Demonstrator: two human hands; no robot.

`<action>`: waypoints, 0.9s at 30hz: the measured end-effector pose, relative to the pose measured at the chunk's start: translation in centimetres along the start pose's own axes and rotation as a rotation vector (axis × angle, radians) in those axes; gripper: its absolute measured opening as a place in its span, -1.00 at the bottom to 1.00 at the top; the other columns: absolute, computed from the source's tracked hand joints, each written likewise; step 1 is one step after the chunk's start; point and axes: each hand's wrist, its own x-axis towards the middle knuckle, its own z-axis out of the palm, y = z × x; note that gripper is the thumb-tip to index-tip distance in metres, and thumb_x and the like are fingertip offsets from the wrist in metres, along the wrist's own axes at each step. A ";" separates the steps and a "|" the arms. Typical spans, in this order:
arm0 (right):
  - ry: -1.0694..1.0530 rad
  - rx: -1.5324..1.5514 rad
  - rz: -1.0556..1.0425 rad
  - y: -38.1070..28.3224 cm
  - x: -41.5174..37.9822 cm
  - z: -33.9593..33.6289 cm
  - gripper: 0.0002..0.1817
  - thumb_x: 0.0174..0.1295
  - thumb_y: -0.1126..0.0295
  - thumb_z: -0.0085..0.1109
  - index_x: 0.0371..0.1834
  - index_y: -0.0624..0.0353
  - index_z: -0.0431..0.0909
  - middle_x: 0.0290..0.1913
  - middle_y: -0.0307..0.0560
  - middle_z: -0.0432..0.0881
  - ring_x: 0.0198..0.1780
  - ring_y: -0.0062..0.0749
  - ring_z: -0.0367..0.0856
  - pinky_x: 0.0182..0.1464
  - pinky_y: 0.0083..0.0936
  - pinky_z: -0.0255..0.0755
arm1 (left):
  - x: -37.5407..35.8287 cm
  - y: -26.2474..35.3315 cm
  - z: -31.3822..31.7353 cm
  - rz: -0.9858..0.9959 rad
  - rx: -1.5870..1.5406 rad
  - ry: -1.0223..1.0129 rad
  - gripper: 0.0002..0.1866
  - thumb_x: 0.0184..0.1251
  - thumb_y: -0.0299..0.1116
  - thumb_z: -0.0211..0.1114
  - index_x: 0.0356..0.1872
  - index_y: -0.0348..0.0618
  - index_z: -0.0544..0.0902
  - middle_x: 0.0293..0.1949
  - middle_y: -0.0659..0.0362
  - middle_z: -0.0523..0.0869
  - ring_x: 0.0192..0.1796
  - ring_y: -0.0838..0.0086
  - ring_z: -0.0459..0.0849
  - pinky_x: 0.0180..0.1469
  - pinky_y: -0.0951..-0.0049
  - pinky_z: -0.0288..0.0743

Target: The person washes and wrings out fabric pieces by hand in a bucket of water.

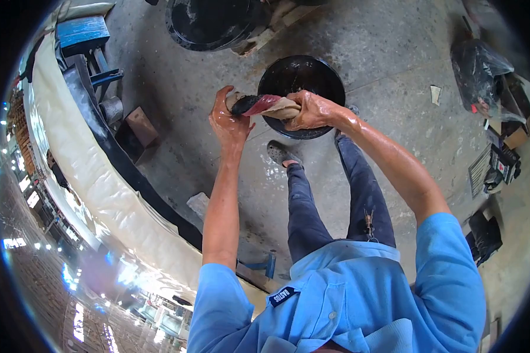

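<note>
A twisted cloth (269, 106), beige with dark red and black parts, stretches between my two wet hands. My left hand (229, 122) is closed on its dark end, with the thumb side toward the top of the view. Around the beige end, the fingers of my right hand (312, 112) are wrapped. Below the cloth a round black basin (303, 66) rests on the floor, and my right hand is over it. Water glistens on both forearms. What lies deep in the basin is hard to make out.
A larger black tub (206, 23) stands beyond the basin. Along the left runs a long table with cream sheeting (94, 170), near a blue-topped stand (82, 32). A dark plastic bag (480, 70) and cardboard boxes (517, 136) lie at right. Wet spots mark the concrete floor (394, 106).
</note>
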 end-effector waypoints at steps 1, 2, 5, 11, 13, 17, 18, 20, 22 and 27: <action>-0.001 0.000 0.003 0.5 -0.1 -0.1 -0.54 -0.15 0.35 0.33 -0.13 0.35 0.58 -0.31 0.02 0.68 -0.25 -0.35 0.61 -0.15 -0.44 0.46 | -0.2 0.3 -0.3 -0.066 -0.032 -0.003 -0.56 -0.06 -0.60 0.39 -0.06 -0.15 0.57 -0.43 0.04 0.74 -0.30 0.19 0.77 -0.28 0.33 0.57; 0.025 -0.040 -0.063 1.2 -0.1 -0.2 -0.58 -0.14 0.37 0.31 -0.16 0.32 0.56 -0.30 0.03 0.67 -0.26 -0.31 0.62 -0.16 -0.41 0.46 | -0.2 0.4 -0.5 -0.131 -0.062 -0.004 -0.57 -0.05 -0.61 0.37 -0.05 -0.16 0.58 -0.42 0.05 0.75 -0.30 0.25 0.77 -0.25 0.36 0.57; 0.107 -0.076 -0.167 3.9 0.3 0.0 -0.63 -0.12 0.42 0.26 -0.18 0.27 0.51 -0.29 0.07 0.65 -0.23 -0.18 0.63 -0.16 -0.36 0.46 | -1.1 -1.4 -0.7 -0.132 -0.080 0.002 -0.56 -0.04 -0.64 0.35 -0.04 -0.16 0.59 -0.39 0.03 0.75 -0.29 0.34 0.76 -0.20 0.40 0.57; 0.343 -0.097 -0.212 7.0 1.7 0.7 -0.55 -0.05 0.52 0.17 0.00 0.18 0.40 -0.22 0.20 0.62 -0.04 0.17 0.56 -0.08 -0.24 0.45 | -2.8 0.7 -2.4 -0.467 -0.359 -0.373 -0.55 0.07 -0.42 0.39 0.02 -0.32 0.55 -0.13 0.01 0.72 -0.09 0.30 0.71 -0.01 0.41 0.51; 0.489 -0.145 -0.287 7.2 2.3 0.6 -0.53 -0.07 0.56 0.15 0.01 0.19 0.41 -0.15 0.19 0.61 -0.02 0.17 0.56 -0.06 -0.20 0.46 | -3.1 0.2 -3.1 -0.621 -0.529 -0.497 -0.45 0.16 -0.31 0.35 0.16 -0.35 0.46 0.06 0.03 0.63 0.10 0.30 0.61 0.17 0.39 0.42; 0.598 -0.284 -0.406 7.0 3.3 0.4 -0.54 0.04 0.55 0.25 0.07 0.18 0.42 -0.13 0.10 0.62 -0.07 -0.02 0.63 -0.05 -0.39 0.48 | -3.0 0.3 -3.8 -1.014 -1.339 -0.444 -0.34 0.20 -0.32 0.31 0.31 -0.34 0.31 0.21 0.02 0.49 0.26 0.33 0.47 0.33 0.34 0.28; 0.608 -0.230 -0.436 6.3 3.4 0.4 -0.55 0.03 0.55 0.28 0.05 0.18 0.45 -0.13 0.09 0.61 -0.07 -0.02 0.62 -0.05 -0.38 0.48 | -2.8 0.6 -4.2 -1.020 -1.358 -0.511 -0.32 0.21 -0.33 0.31 0.33 -0.34 0.28 0.24 0.03 0.46 0.30 0.35 0.43 0.37 0.31 0.25; 0.608 -0.217 -0.436 5.0 3.2 0.3 -0.55 0.03 0.54 0.29 0.05 0.18 0.45 -0.13 0.08 0.61 -0.07 -0.01 0.62 -0.05 -0.38 0.48 | -2.7 1.2 -4.6 -0.963 -1.327 -0.600 -0.31 0.18 -0.33 0.34 0.32 -0.35 0.30 0.22 0.03 0.48 0.28 0.36 0.45 0.35 0.31 0.27; 0.588 -0.192 -0.426 4.0 3.1 0.3 -0.52 0.00 0.52 0.33 0.05 0.21 0.45 -0.11 0.08 0.60 -0.06 0.01 0.60 -0.03 -0.35 0.49 | -3.1 1.5 -4.5 -0.901 -1.296 -0.684 -0.30 0.15 -0.32 0.36 0.30 -0.36 0.32 0.20 0.04 0.51 0.26 0.37 0.48 0.34 0.31 0.30; 0.585 -0.376 -0.553 2.6 3.6 -0.3 -0.46 -0.05 0.44 0.41 0.05 0.25 0.46 -0.03 0.08 0.58 0.01 0.03 0.58 0.05 -0.30 0.46 | -4.9 -0.5 -2.3 -0.863 -1.320 -1.028 -0.11 -0.17 -0.16 0.62 0.24 -0.29 0.40 0.09 0.12 0.60 0.15 0.40 0.58 0.21 0.38 0.45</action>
